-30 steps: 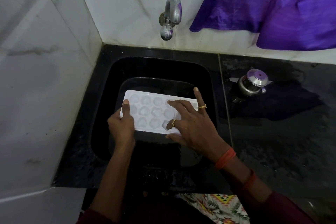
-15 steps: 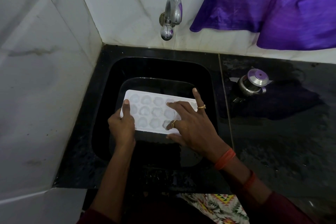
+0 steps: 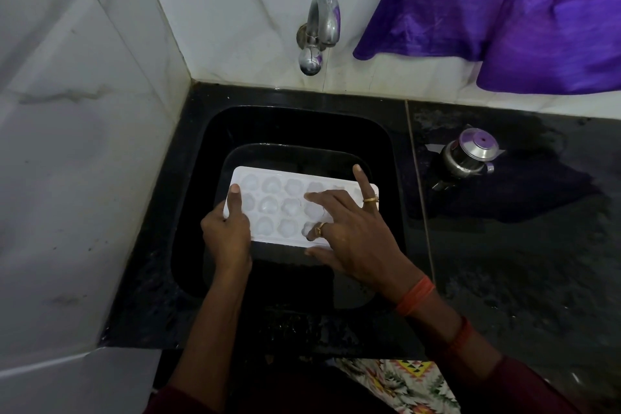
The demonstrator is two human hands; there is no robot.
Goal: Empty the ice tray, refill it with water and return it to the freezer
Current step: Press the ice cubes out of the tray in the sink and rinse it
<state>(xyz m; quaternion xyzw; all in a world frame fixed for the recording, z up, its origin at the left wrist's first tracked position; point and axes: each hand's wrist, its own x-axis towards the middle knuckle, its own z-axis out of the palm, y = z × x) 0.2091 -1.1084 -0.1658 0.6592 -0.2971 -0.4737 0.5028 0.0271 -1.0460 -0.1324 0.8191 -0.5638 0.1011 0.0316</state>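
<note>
- Left hand [image 3: 228,235]: over the sink's [image 3: 198,178] left half, gripping the left short end of the ice tray [image 3: 279,208]. Thumb lies flat on the top face; the other fingers are hidden beneath.
- Ice tray: white, held roughly level over the middle of the sink, above the dark basin and not resting on it as far as I can tell. The cells look cloudy and lumpy, so probably ice in them. Can't tell for sure which face is up.
- Tap [image 3: 319,30]: on the wall behind the sink. No water stream visible.
- Right hand [image 3: 349,232]: over the sink's right half, fingers spread across the tray's right cells. Index points at the far edge, middle fingers press on the cells, and the thumb sits just beside the near edge. It is a press, not a pinch.
- Steel pot [image 3: 470,155]: on the worktop [image 3: 521,262] right of the sink, lid on, well apart from the tray.
- Purple cloth [image 3: 504,10]: hangs on the wall above and right of the sink.
- Status, my read: on step one, loosening or pushing cubes out. No loose cubes visible in the sink. Left to do: finish emptying, refill under the tap, carry to the freezer (not in view).
</note>
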